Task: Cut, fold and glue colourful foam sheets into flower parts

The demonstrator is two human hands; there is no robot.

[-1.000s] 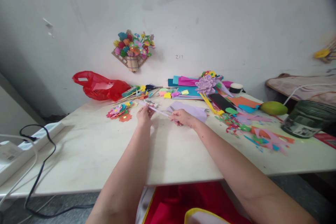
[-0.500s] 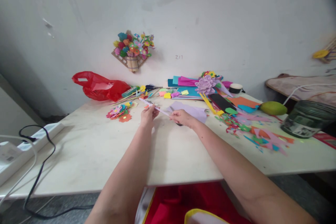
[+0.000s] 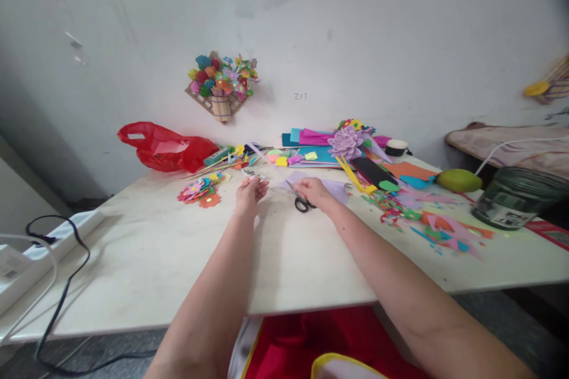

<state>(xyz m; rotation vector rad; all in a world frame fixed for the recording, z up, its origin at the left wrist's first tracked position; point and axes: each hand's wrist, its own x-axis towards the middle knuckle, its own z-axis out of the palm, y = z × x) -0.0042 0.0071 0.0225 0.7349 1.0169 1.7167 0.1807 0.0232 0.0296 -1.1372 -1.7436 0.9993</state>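
My left hand [image 3: 251,194] is over the table with its fingers loosely curled and apart, and nothing can be seen in them. A pale lilac strip [image 3: 258,151], blurred by motion, slants up and left from the fingertips of my right hand [image 3: 313,190], which pinches its lower end. Just below that hand lie scissors [image 3: 301,205] with black handles, partly covered by my fingers. A lilac sheet [image 3: 336,188] lies flat behind my right hand. Small silvery bits [image 3: 249,173] are on the table beyond my left fingertips.
Foam flowers [image 3: 200,190] are piled on the left, before a red plastic bag [image 3: 169,148]. Colored sheets [image 3: 315,137] and a lilac flower [image 3: 346,141] stand at the back. Scraps [image 3: 444,231], a black phone-like slab [image 3: 373,171] and a glass jar [image 3: 511,204] occupy the right. A power strip [image 3: 53,246] sits left.
The lilac strip has swung upward, away from my left hand, whose fingers have let go of it. My right hand has shifted slightly up, showing more of the scissors.
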